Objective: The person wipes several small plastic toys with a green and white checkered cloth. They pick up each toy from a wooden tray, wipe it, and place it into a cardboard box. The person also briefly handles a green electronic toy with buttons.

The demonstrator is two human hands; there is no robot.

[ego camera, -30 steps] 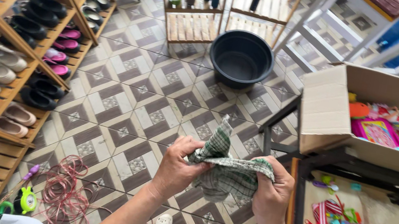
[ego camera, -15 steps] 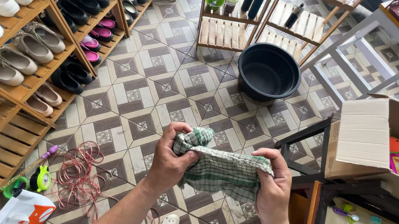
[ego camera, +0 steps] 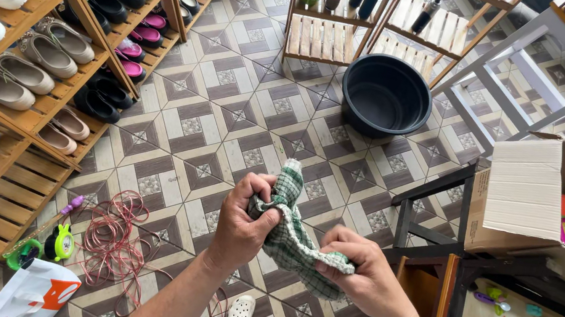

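- Left hand [ego camera: 245, 228] and right hand [ego camera: 364, 277], fingers curled shut, grip the green-and-white checked cloth [ego camera: 292, 234] at centre; its middle is bunched, folds unreadable.
- Red cord tangle [ego camera: 113, 241] at 8 o'clock.
- Patterned brown tile floor [ego camera: 229, 110]; round black plastic basin [ego camera: 385, 95] at 1 o'clock.

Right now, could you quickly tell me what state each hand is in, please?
Left hand: closed, gripping the upper end of the green checked cloth.
Right hand: closed, pinching the lower end of the same cloth.
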